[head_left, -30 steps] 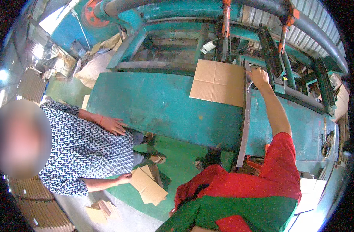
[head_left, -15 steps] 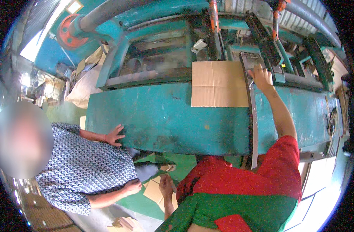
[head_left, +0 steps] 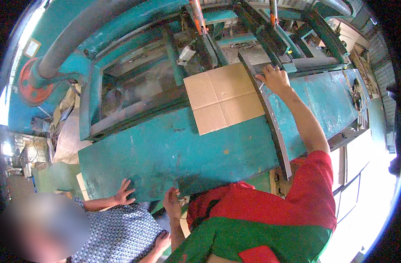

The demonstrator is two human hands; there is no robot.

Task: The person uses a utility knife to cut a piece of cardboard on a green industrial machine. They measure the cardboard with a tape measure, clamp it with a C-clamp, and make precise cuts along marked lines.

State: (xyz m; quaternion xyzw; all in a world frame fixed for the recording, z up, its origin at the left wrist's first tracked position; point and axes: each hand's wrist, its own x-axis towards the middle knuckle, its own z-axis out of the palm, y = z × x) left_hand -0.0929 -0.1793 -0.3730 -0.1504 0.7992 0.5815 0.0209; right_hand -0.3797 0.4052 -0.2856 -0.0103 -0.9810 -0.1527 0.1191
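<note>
A flat sheet of brown cardboard (head_left: 226,98) with crossing crease lines lies on the green metal table (head_left: 165,153), its right edge against a long metal bar (head_left: 272,127). My right hand (head_left: 276,80) is closed at the far part of this bar, thumb over it and fingers curled; a small metal piece shows by the thumb. My left hand (head_left: 171,204) hangs by the table's near edge, fingers loosely curled, with nothing visible in them. Another person's hand (head_left: 123,193) rests spread on the table's left corner.
The green machine frame (head_left: 90,109) with dark bars stands behind the table. An orange wheel (head_left: 36,83) is at the far left. The co-worker in a patterned shirt (head_left: 117,232) stands close on my left. A pale sack (head_left: 71,127) lies beyond the table's left end.
The view has turned, so the table and cardboard now appear tilted. My left hand has risen toward the table edge. My right hand stays at the bar.
</note>
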